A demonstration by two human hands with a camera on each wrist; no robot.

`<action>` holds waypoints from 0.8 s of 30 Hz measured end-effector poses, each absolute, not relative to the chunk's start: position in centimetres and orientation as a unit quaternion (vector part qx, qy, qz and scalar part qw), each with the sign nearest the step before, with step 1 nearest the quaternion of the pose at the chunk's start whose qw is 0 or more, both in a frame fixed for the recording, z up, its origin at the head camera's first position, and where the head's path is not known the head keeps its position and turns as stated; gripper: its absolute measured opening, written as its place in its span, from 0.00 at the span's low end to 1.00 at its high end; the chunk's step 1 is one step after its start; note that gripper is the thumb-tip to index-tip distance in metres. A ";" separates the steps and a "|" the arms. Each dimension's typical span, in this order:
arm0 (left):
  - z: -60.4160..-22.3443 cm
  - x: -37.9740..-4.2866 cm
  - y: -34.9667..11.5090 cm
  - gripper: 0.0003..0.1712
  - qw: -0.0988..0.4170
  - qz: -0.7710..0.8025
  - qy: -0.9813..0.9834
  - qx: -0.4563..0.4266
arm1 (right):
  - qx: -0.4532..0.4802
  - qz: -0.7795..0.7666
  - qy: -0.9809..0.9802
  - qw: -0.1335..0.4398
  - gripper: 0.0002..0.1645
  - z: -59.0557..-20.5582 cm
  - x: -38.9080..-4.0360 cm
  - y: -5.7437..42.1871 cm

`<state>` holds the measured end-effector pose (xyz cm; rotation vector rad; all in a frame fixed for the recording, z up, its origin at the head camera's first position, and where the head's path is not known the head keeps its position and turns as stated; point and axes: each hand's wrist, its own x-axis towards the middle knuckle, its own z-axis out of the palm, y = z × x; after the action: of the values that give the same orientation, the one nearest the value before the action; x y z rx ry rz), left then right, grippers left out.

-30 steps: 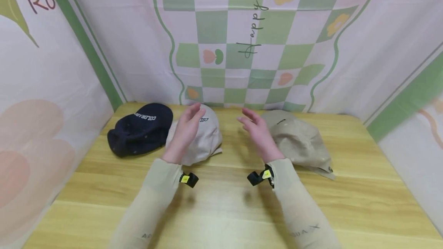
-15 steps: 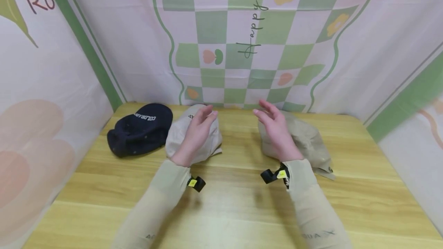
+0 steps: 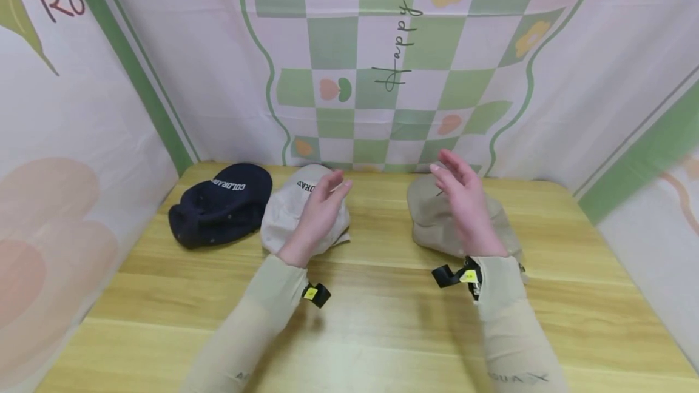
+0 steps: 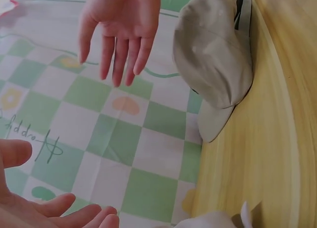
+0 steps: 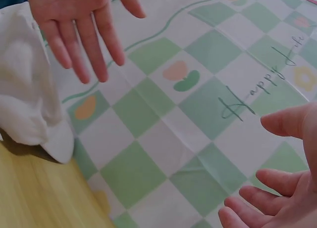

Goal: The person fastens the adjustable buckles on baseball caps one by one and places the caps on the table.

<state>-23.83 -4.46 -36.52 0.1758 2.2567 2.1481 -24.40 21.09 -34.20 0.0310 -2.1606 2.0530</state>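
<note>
My left hand (image 3: pixel 318 217) hovers over the right side of a light grey cap (image 3: pixel 286 208) with dark lettering, its fingers extended and holding nothing. Over a khaki cap (image 3: pixel 428 217) on the right, my right hand (image 3: pixel 469 208) is held up with relaxed fingers, also holding nothing, and hides part of that cap. In the left wrist view the khaki cap (image 4: pixel 213 55) appears in full beside the right hand (image 4: pixel 121 30), with a gap between them. A navy cap (image 3: pixel 224 205) with white lettering lies left of the grey one, touching or nearly touching it.
The caps lie along the back of a wooden table (image 3: pixel 371 332). Behind it hangs a cloth (image 3: pixel 382 96) with a green and white check pattern, and printed cloths (image 3: pixel 82 138) also close off the left and right sides. A camera strap sits on each wrist.
Both hands have moved right, the right hand farther, so they stand wider apart. More of the grey cap's lettering now shows. The caps have stayed in place.
</note>
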 end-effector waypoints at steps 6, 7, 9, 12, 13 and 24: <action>-37.0 -23.9 -3.8 0.32 0.011 0.689 0.723 0.057 | -0.002 0.699 -0.710 0.088 0.41 -33.6 -23.9 22.6; -37.1 -23.9 -3.7 0.32 0.012 0.688 0.724 0.057 | -0.003 0.701 -0.708 0.090 0.41 -33.6 -23.8 22.8; -37.3 -23.9 -3.4 0.32 0.013 0.685 0.726 0.056 | -0.004 0.703 -0.704 0.098 0.40 -33.5 -23.7 23.3; -37.5 -24.0 -3.1 0.30 0.014 0.680 0.731 0.059 | -0.013 0.712 -0.694 0.105 0.39 -33.5 -23.7 24.1; -37.6 -24.1 -3.0 0.30 0.014 0.677 0.733 0.060 | -0.016 0.712 -0.694 0.107 0.39 -33.6 -23.7 24.4; -37.7 -25.0 -1.7 0.32 0.023 0.655 0.753 0.061 | -0.066 0.693 -0.711 0.104 0.40 -34.1 -23.3 27.3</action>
<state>-25.00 -1.74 -37.65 0.1874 2.3325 2.0280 -23.31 27.32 -34.09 -0.1960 -2.0963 2.0427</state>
